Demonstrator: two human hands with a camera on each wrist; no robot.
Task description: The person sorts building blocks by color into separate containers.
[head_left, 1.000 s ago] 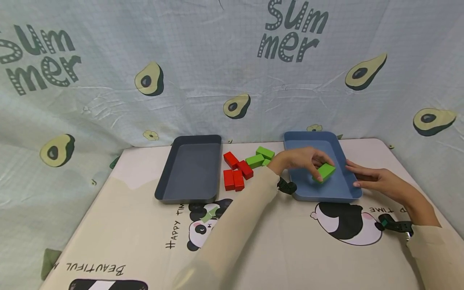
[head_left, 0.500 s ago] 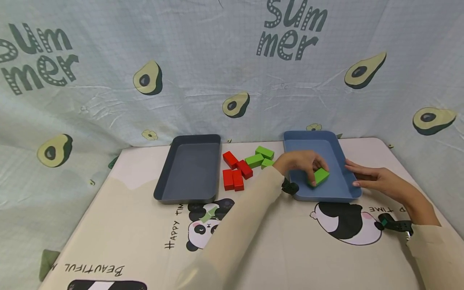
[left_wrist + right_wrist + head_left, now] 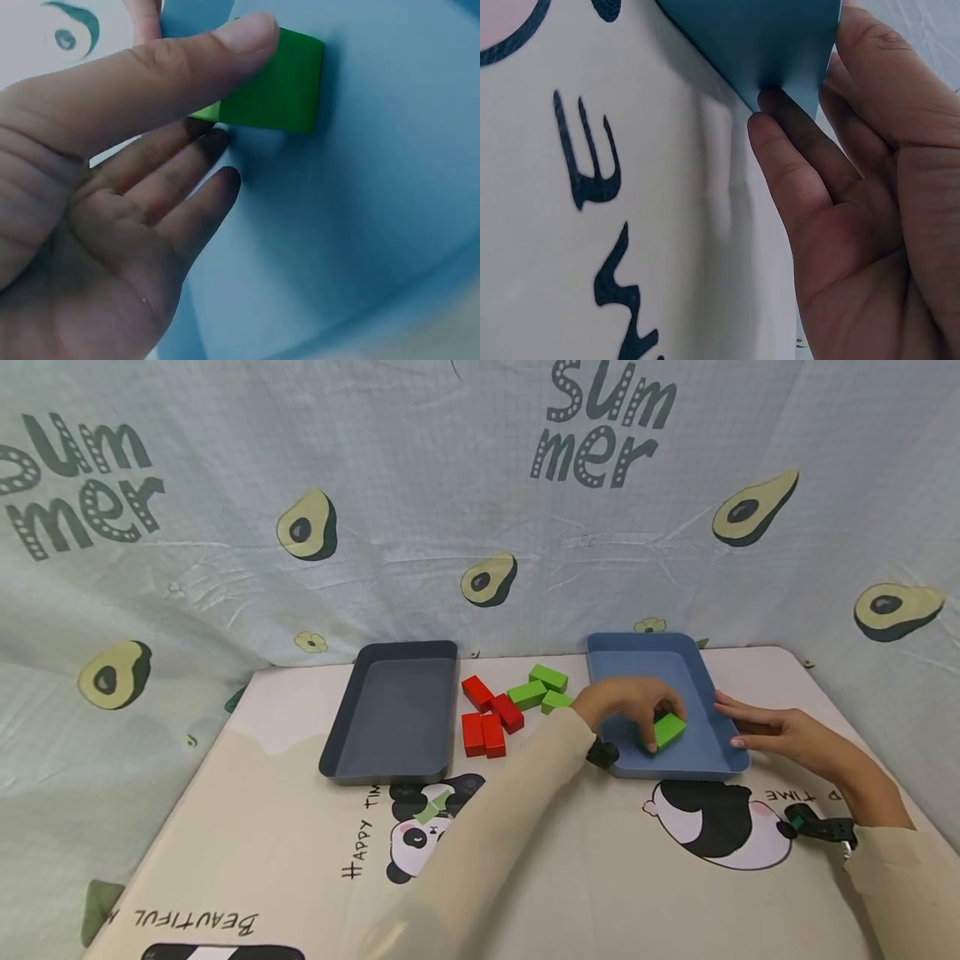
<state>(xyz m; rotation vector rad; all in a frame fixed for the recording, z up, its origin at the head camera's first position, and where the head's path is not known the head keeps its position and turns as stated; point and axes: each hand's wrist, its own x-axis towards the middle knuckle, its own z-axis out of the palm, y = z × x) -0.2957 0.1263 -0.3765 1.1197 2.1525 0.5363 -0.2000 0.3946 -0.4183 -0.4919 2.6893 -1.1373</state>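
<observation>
My left hand reaches into the blue tray and pinches a green block between thumb and fingers, low over the tray floor. In the left wrist view the thumb lies across the green block, while the other fingers stay partly hidden behind it. Whether the block bears on the floor I cannot tell. My right hand touches the outer right wall of the tray with its fingers fairly straight. The right wrist view has the fingertips of that hand against the blue tray wall.
Several red blocks and green blocks lie loose between the two trays. A dark grey tray stands at the left. A printed cloth covers the table, and a patterned curtain hangs behind its back edge.
My left hand has lowered the green block slightly, toward the near side of the blue tray. The right hand stays against the tray wall.
</observation>
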